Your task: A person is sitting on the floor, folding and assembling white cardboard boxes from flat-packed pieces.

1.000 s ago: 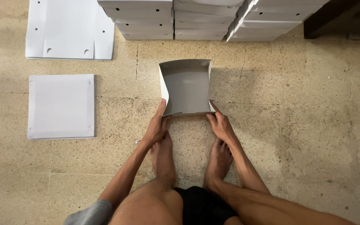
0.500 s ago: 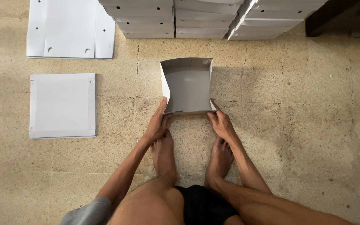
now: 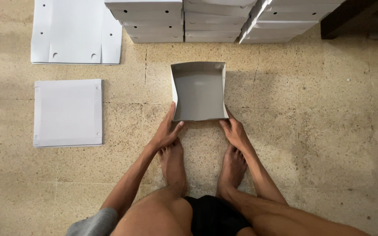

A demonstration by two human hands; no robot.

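Stacked white boxes block beyond the half-folded box; sides lie open.

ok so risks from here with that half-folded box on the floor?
Near end of the grey box has no wall up; left hand and right hand only touch its near corners, so the side walls could splay flat. The bare feet sit just behind the box, so a sliding box could hit them.

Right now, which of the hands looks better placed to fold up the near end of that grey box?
Probably neither alone: the left hand and right hand each touch a near corner of the half-folded box, evenly placed.
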